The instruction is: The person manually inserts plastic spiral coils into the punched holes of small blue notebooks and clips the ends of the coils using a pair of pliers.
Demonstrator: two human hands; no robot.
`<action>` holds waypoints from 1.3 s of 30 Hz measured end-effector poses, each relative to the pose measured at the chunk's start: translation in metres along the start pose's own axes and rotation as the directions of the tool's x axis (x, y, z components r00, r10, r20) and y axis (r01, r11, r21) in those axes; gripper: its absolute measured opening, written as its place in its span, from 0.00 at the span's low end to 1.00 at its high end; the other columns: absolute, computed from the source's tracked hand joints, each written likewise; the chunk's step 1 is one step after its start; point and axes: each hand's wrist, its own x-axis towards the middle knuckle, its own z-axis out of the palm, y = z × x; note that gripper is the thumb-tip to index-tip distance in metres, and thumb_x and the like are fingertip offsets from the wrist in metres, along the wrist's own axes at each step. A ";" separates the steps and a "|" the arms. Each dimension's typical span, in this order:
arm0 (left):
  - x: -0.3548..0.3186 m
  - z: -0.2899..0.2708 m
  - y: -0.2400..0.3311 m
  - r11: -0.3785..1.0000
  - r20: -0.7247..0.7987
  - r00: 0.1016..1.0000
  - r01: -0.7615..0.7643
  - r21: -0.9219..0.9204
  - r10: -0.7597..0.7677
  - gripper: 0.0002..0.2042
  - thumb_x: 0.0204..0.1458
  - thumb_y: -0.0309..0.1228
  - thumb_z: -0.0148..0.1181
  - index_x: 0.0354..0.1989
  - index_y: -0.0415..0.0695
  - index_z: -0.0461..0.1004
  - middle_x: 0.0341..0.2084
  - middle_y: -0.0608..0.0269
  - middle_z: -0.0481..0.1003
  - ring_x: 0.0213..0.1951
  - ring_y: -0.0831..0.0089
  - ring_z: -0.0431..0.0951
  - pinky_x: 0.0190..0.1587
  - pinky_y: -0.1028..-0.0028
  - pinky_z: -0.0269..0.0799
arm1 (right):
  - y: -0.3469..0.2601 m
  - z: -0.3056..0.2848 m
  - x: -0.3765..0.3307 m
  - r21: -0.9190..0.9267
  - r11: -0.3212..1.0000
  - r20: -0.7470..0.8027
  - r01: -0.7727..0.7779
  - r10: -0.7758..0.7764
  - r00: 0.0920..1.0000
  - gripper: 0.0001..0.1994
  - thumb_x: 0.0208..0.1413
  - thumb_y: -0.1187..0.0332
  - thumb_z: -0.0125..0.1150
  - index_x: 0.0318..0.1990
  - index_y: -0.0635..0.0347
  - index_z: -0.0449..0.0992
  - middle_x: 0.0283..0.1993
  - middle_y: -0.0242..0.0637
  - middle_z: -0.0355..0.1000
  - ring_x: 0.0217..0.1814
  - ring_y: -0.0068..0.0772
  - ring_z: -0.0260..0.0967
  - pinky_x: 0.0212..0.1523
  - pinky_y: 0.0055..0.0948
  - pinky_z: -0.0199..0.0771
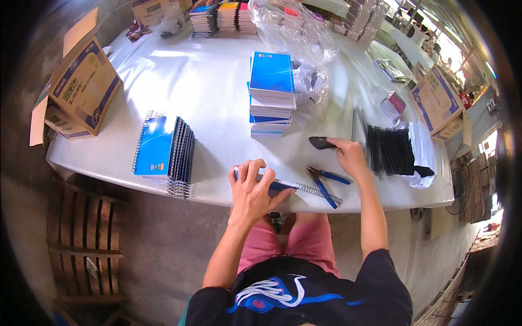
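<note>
My left hand (249,190) is closed over a blue notebook (278,186), held with its edge up at the table's front. A thin wire coil (319,193) sticks out to the right from that notebook's edge. My right hand (350,155) pinches a small flat black object (319,143) just above the table; its kind is unclear. Between my hands, blue-handled pliers (328,187) lie with their jaws apart. Beyond them rises a stack of blue notebooks (272,73). Coil-bound notebooks (154,146) are piled to the left.
A heap of black coils (389,149) lies at the right beside white cloth or paper. Cardboard boxes (84,89) stand at both sides. Clear plastic wrap (293,32) covers part of the back, near more notebook stacks (227,17). A person's hand shows at the far edge.
</note>
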 end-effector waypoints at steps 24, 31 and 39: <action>-0.003 0.021 -0.027 0.895 -0.092 0.985 0.094 -0.437 -0.149 0.29 0.14 0.46 0.80 0.25 0.46 0.71 0.50 0.51 0.58 0.41 0.58 0.62 0.42 0.62 0.65 | -0.085 0.026 -0.002 0.889 0.423 0.023 0.176 -0.425 0.905 0.14 0.39 0.85 0.59 0.36 0.64 0.82 0.38 0.48 0.78 0.41 0.36 0.77 0.44 0.31 0.75; -0.005 0.030 -0.038 0.723 -0.015 0.951 0.225 -0.653 -0.309 0.34 0.15 0.44 0.82 0.30 0.46 0.64 0.46 0.54 0.55 0.47 0.58 0.61 0.43 0.64 0.65 | -0.102 0.025 0.002 0.721 0.661 0.073 0.208 -0.371 0.926 0.14 0.40 0.85 0.59 0.35 0.64 0.82 0.38 0.44 0.78 0.41 0.34 0.76 0.43 0.25 0.74; -0.007 0.037 -0.042 0.755 -0.021 0.955 0.221 -0.617 -0.297 0.48 0.12 0.40 0.84 0.41 0.45 0.51 0.46 0.58 0.53 0.30 0.78 0.60 0.36 0.76 0.66 | -0.097 0.048 0.020 0.645 0.757 0.016 0.105 -0.151 0.988 0.16 0.41 0.86 0.54 0.37 0.62 0.82 0.37 0.42 0.79 0.40 0.32 0.77 0.43 0.25 0.74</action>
